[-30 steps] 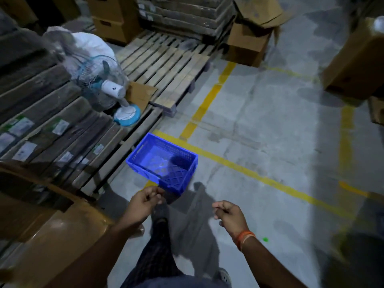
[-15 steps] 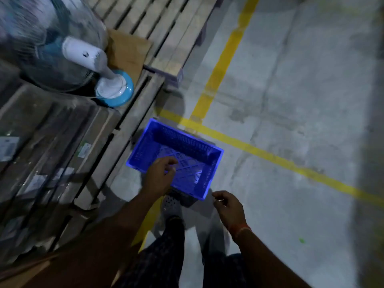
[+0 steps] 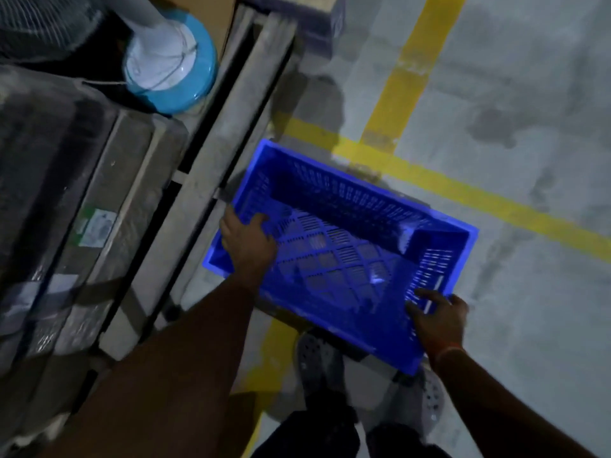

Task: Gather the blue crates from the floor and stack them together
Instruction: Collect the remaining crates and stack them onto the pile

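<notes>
One empty blue crate (image 3: 334,259) with slotted walls and a lattice floor sits on the concrete, over a yellow line and beside a wooden pallet. My left hand (image 3: 246,238) grips the rim of its left short end, thumb inside the crate. My right hand (image 3: 436,312) is closed over the rim of its right short end, fingers on the inner wall. No other blue crate is in view.
A wooden pallet (image 3: 211,180) with wrapped dark bundles (image 3: 66,226) runs along the left, touching the crate's side. A fan's white and blue base (image 3: 172,61) stands on the pallet. Yellow floor lines (image 3: 496,200) cross the grey concrete. My feet (image 3: 317,368) are just below the crate.
I have bent down close to the crate. My left hand moved from its inside to the left rim, and my right hand went from the near corner to grip the right rim.
</notes>
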